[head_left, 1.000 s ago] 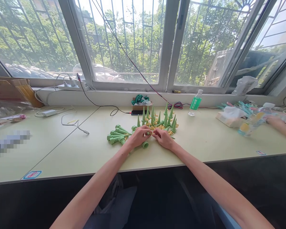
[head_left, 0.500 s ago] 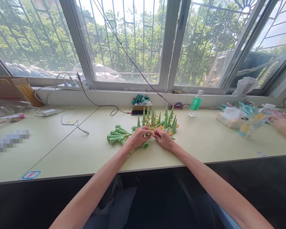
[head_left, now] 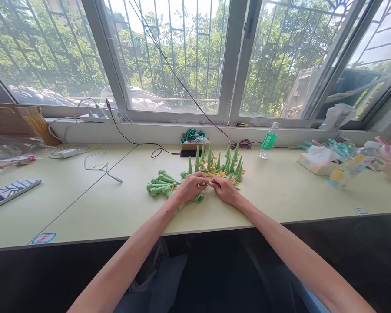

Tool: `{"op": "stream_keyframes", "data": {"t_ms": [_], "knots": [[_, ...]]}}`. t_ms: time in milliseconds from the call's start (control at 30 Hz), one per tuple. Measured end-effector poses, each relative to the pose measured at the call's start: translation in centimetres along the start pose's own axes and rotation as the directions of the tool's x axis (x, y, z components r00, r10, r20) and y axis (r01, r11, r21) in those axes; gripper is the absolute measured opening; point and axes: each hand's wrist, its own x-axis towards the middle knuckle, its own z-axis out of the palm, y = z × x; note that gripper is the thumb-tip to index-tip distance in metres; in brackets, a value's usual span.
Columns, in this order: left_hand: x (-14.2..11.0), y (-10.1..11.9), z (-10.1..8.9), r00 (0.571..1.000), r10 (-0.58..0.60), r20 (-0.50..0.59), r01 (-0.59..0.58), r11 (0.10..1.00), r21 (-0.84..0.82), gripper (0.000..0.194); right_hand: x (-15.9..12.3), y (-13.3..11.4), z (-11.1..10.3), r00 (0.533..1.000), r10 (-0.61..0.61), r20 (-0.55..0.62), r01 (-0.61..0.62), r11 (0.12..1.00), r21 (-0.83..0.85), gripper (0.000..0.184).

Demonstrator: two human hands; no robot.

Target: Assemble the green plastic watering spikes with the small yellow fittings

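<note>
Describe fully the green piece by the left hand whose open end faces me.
The green piece looks like moulded plastic, with a round rim around a darker hollow. It seems to lie on its side on the pale table, just below the left hand in view. Its rear is hidden, so its length and whether the hand touches it cannot be told.

One head-worn camera looks forward and down from the person's own viewpoint, behind the near edge of the table (head_left: 280,191). Its wide view faces the windows (head_left: 169,56) across the top, with the left hand (head_left: 192,185) and right hand (head_left: 224,189) at middle distance, about an arm's reach ahead, near the centre.
</note>
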Motion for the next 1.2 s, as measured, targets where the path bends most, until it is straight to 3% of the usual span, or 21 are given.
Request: {"op": "stream_keyframes", "data": {"t_ms": [267,600,1200], "knots": [[0.08,0.34,-0.25,1.0,-0.024,0.008,0.024,0.999,-0.028,0.016,0.08,0.11,0.07,1.0,0.027,-0.002,-0.027,1.0,-0.013,0.02],[0.07,0.21,-0.23,0.999,-0.036,0.026,0.036,0.999,-0.016,0.015,-0.01,0.24,0.05,0.999,0.034,-0.002,-0.034,0.999,0.03,0.005],[0.19,0.19,-0.32,1.0,-0.017,0.026,0.017,1.0,0.001,0.015,0.09,0.14,0.02,1.0,0.01,0.001,-0.01,1.0,0.014,0.014]]}}
